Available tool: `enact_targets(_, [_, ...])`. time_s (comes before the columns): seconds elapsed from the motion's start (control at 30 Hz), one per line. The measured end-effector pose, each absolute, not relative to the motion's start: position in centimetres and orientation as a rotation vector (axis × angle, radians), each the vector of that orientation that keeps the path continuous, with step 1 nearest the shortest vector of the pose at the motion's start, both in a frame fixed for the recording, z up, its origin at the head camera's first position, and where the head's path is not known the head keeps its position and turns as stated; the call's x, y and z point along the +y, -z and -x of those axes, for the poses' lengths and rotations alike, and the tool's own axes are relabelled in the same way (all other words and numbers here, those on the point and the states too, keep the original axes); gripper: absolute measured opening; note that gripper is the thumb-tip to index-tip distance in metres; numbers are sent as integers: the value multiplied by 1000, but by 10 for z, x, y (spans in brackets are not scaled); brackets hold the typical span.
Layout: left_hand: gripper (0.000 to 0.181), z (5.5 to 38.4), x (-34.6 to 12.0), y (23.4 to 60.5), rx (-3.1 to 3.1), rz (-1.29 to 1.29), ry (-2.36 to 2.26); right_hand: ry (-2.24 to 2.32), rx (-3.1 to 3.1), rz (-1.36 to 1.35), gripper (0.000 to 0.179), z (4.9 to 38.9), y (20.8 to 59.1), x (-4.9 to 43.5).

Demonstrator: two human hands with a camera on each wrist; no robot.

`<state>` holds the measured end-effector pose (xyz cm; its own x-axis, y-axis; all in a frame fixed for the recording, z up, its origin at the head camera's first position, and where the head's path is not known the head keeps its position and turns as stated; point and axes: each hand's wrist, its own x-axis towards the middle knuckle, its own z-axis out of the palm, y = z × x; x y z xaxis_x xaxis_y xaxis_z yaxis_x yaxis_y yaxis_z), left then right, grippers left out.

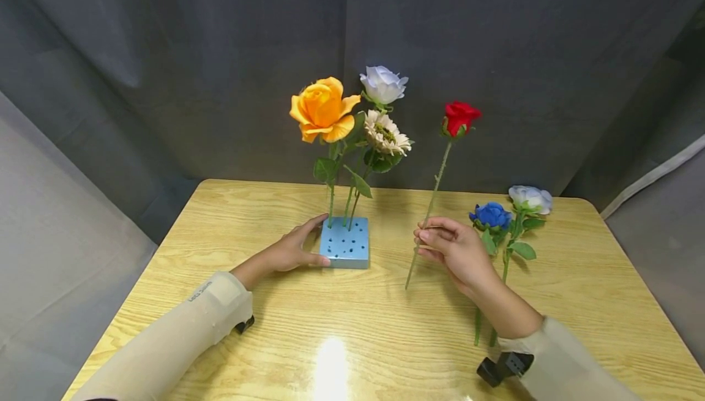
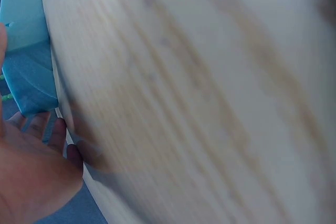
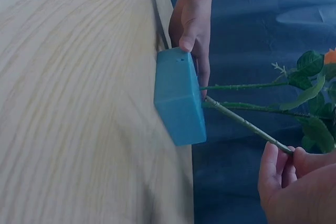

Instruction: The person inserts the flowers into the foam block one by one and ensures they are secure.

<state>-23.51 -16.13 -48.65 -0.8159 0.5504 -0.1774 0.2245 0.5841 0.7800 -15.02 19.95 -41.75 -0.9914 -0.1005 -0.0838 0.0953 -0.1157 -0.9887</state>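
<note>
A light blue block (image 1: 348,263) dotted with small holes sits on the table. My left hand (image 1: 290,251) holds it from the left, thumb at the front corner and fingers at the back one. Three flowers stand upright in its back holes: an orange rose (image 1: 322,110), a pale white-blue rose (image 1: 384,86) and a cream daisy-like flower (image 1: 387,133). To the right of the block, my right hand (image 1: 459,254) pinches a red rose (image 1: 459,119) by its thin green stem (image 3: 252,128). The bloom is up, the stem leans, and its lower end points down toward the table.
Right of my right hand lie a blue rose (image 1: 492,216) and another pale white-blue rose (image 1: 530,199), their stems partly behind my forearm. The wooden table (image 1: 264,340) ends at a dark grey curtain (image 1: 220,82) behind.
</note>
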Motion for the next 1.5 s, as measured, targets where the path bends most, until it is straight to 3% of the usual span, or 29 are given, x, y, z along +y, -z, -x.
enact_targets(1.03, [111, 236, -163, 489, 2412, -625, -1113, 2235, 2268, 229, 18, 156, 392, 143])
enact_targets(1.5, [111, 237, -161, 488, 2429, -635, -1104, 2270, 2285, 271, 15, 163, 406, 106])
